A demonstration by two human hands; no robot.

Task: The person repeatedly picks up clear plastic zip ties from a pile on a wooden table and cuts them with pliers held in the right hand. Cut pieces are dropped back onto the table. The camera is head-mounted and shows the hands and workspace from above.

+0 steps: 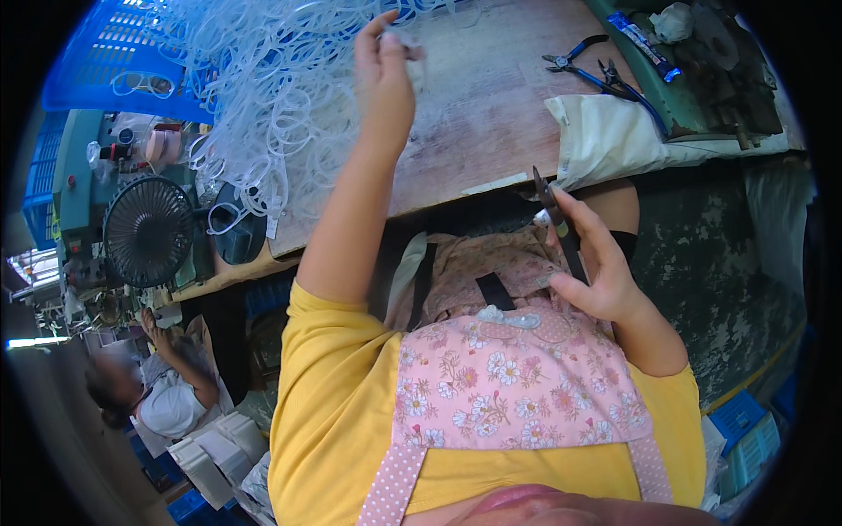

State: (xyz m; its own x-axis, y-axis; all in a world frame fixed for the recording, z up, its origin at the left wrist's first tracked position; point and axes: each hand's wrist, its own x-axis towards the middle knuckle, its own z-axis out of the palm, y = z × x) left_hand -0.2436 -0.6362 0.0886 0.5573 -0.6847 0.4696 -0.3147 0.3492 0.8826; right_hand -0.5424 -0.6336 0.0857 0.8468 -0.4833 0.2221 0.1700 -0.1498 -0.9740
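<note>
Loops (281,101) of clear plastic are heaped on the desk (495,96), much seemingly left; finished work cannot be discerned. Before the desk's near edge, cutters (559,217) are grasped by the right hand (605,272), long axis and tip directed deskward, slightly left. Above the desk, the left hand (387,79) is raised (any hold cannot be told).
</note>
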